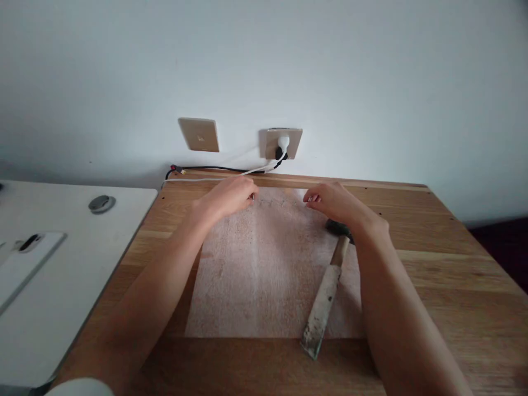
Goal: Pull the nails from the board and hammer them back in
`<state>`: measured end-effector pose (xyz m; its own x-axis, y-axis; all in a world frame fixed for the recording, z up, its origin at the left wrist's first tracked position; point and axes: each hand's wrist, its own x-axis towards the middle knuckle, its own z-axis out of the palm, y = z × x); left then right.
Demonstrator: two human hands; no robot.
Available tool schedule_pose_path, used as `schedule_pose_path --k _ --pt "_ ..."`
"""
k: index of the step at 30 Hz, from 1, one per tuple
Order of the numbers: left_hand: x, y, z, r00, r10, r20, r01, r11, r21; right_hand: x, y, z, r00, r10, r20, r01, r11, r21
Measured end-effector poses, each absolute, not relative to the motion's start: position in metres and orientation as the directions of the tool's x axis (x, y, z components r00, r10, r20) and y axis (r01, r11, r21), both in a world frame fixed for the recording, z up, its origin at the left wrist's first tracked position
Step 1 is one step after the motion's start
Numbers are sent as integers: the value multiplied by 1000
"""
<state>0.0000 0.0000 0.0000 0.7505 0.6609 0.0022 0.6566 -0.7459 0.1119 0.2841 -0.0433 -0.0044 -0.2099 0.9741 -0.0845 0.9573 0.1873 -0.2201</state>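
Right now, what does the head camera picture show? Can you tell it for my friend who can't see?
Two bare hands, left hand and right hand, reach over the far edge of a pale board on a wooden table. A hammer lies on the board beside the right arm. Behind, a white plug sits in a wall socket.

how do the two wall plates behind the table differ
The left wall plate has nothing plugged in; the right wall plate holds a white plug and a black one below it. The left plate's face is bare apart from a small mark, while cables trail from the right one along the table. Both are beige, squarish and level with each other.
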Motion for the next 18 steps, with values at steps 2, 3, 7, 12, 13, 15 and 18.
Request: schedule_pose_path --k 2,3,7,12,13,15,18 --pt "0 0 0 751 660 -5 656 -745 117 284 -43 -5 -209 974 -89 960 187 -210" --pt "0 0 0 751 661 -9 657 -744 123 285 -43 -6 -209 974 -90 960 187 -207" --pt "0 -1 1 743 669 -14 664 -734 144 285 -44 -9 -208 975 -83 960 187 -208" --pt "1 -2 1 739 673 -23 670 -730 139 284 -43 -11 -184 980 -79 965 165 -205" --pt "1 -2 1 740 672 -22 668 -731 137 285 -43 -12 -183 980 -80 964 163 -209" --pt "1 -2 1 744 668 -15 664 -736 134 285 -42 -12 -184 980 -77 962 163 -219" --pt "1 -2 1 744 668 -7 664 -738 119 286 -43 -12 -198 978 -60 957 179 -230"
